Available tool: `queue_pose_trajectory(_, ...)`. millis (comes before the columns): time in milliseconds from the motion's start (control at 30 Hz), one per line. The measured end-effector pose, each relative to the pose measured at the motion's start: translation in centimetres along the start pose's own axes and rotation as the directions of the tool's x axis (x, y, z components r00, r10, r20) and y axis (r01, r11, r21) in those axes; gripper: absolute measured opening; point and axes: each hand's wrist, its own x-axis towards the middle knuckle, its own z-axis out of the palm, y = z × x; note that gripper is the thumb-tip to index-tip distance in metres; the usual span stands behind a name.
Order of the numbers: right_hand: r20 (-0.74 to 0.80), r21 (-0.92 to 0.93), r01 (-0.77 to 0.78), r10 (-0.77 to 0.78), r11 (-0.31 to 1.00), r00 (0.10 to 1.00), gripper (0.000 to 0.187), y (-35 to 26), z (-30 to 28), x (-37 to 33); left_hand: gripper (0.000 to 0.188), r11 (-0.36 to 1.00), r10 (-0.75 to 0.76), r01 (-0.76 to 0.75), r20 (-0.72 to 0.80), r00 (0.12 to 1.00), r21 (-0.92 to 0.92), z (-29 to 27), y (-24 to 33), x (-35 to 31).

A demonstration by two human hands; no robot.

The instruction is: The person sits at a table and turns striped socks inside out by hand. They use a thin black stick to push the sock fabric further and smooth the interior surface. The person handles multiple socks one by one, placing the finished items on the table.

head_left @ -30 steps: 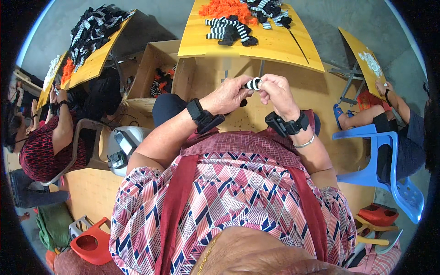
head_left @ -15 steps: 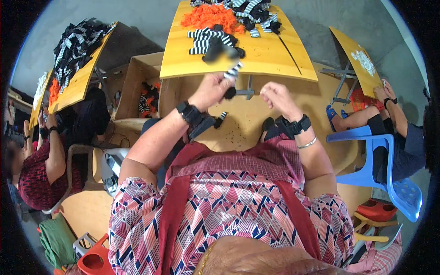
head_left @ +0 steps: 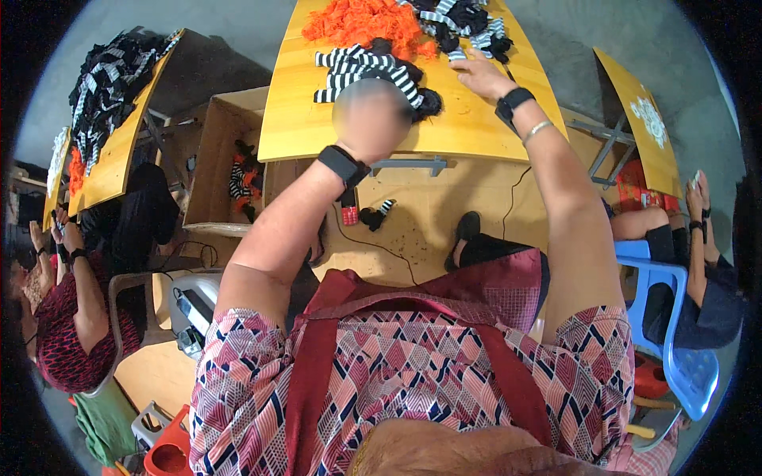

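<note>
My left hand (head_left: 371, 127) is over the near part of the yellow table (head_left: 309, 131), at a stack of black-and-white striped fabric tubes with black ends (head_left: 369, 67). A blur covers its fingers, so whether it holds anything is hidden. My right hand (head_left: 482, 77) reaches farther over the table on the right, fingers stretched out. Its fingertips are at a grey-and-white striped piece (head_left: 457, 55) along the edge of a loose pile of black and striped pieces (head_left: 468, 24).
Orange fluffy material (head_left: 365, 28) is heaped at the far left of the table. One striped piece (head_left: 376, 214) lies on the floor below. A cardboard box (head_left: 214, 159) stands left, a blue chair (head_left: 667, 317) right. Other people sit at side tables.
My left hand has moved forward from the table's front edge to the striped stack. My right hand has gone from in front of the table out to the loose pile, its fingers now spread.
</note>
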Motion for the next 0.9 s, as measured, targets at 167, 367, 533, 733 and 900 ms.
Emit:
queue_pose_trajectory(167,0.25,0.055,-0.299,0.277,0.953,0.928,0.033,0.0,0.4,2.5,0.032,0.997,-0.069,0.071,-0.037,0.997,0.044,0.7,0.1,0.2)
queue_pose_trajectory(367,-0.18,0.761,-0.265,0.585,0.592,0.791,0.026,2.0,-2.9,0.7,0.046,0.989,-0.068,0.058,-0.069,0.995,-0.133,0.1,-0.6,0.2)
queue_pose_trajectory(533,-0.227,0.908,-0.058,0.604,0.415,0.764,0.02,2.5,-4.4,-1.4,0.046,0.979,-0.03,0.013,-0.081,0.996,-0.205,0.5,-0.4,-1.0)
queue_pose_trajectory(733,-0.305,0.929,0.119,0.543,0.35,0.782,0.021,1.2,-5.3,-2.6,0.033,0.848,0.098,-0.169,-0.165,0.981,-0.502,1.2,0.6,-2.7)
queue_pose_trajectory(900,-0.313,0.861,0.179,0.217,0.475,0.925,0.021,-4.3,-7.4,-7.0,0.03,0.752,-0.003,-0.04,-0.065,0.998,-0.658,-1.8,1.0,-3.8)
